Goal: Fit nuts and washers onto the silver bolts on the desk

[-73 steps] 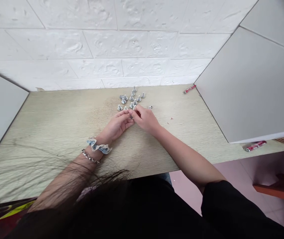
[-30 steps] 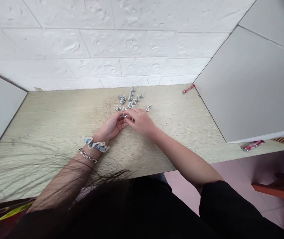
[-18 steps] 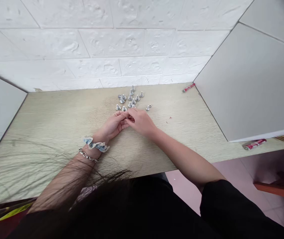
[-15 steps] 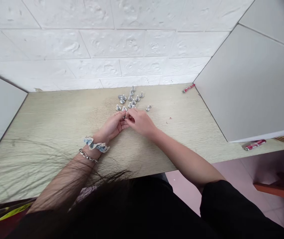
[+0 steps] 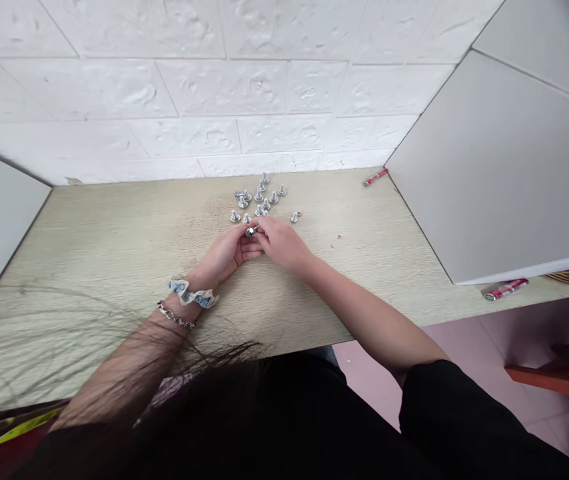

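Between my two hands is a shiny metal bolt (image 5: 251, 231), its far end partly covered by fingers. My left hand (image 5: 227, 253), with a fabric scrunchie and chain bracelet at the wrist, grips the bolt between thumb and fingers, the lower fingers curled beneath. From the right, the fingertips of my right hand (image 5: 284, 245) pinch the same bolt. Just beyond the hands several similar bolts (image 5: 259, 196) stand on their broad heads, shanks up. One bolt (image 5: 295, 217) stands apart to the right, with a small metal piece beside it.
Wooden boards form the tabletop (image 5: 114, 253), which meets a white brick-patterned wall (image 5: 189, 87). A red battery (image 5: 375, 177) lies at the back right; another red battery (image 5: 507, 289) is near the right front edge. A grey panel (image 5: 504, 160) bounds the right side.
The bolt in my hands has turned more into view, and my right fingers have shifted slightly to the right. The standing bolts stay in place.
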A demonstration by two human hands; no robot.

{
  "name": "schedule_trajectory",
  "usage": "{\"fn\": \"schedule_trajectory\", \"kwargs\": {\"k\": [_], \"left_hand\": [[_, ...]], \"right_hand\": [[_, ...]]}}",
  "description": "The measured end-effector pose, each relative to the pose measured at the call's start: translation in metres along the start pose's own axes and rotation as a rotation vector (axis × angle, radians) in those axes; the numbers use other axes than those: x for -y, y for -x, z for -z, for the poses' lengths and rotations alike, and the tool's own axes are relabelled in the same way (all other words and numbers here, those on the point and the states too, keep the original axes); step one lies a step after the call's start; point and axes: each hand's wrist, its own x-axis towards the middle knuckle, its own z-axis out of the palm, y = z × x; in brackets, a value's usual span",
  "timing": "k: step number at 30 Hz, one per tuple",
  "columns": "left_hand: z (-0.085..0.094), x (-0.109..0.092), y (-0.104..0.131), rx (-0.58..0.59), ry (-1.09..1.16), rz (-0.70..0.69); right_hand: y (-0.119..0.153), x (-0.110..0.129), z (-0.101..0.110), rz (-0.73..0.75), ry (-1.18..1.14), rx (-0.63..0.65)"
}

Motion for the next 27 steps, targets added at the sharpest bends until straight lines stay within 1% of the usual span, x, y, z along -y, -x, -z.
{"fn": "schedule_trajectory", "kwargs": {"k": [5, 10, 14, 27], "left_hand": [[0.0, 0.0, 0.001, 0.009, -0.055, 0.007], [-0.004, 0.001, 0.006, 0.019, -0.14, -0.027], [-0.006, 0.002, 0.008, 0.016, -0.197, -0.024], [-0.005, 0.003, 0.007, 0.017, -0.181, -0.034]], "right_hand": [[0.0, 0.001, 0.004, -0.029, 0.04, 0.078], [0.001, 0.008, 0.008, -0.084, 0.127, 0.12], [0.001, 0.011, 0.009, -0.102, 0.124, 0.135], [0.002, 0.011, 0.008, -0.109, 0.138, 0.18]]}}
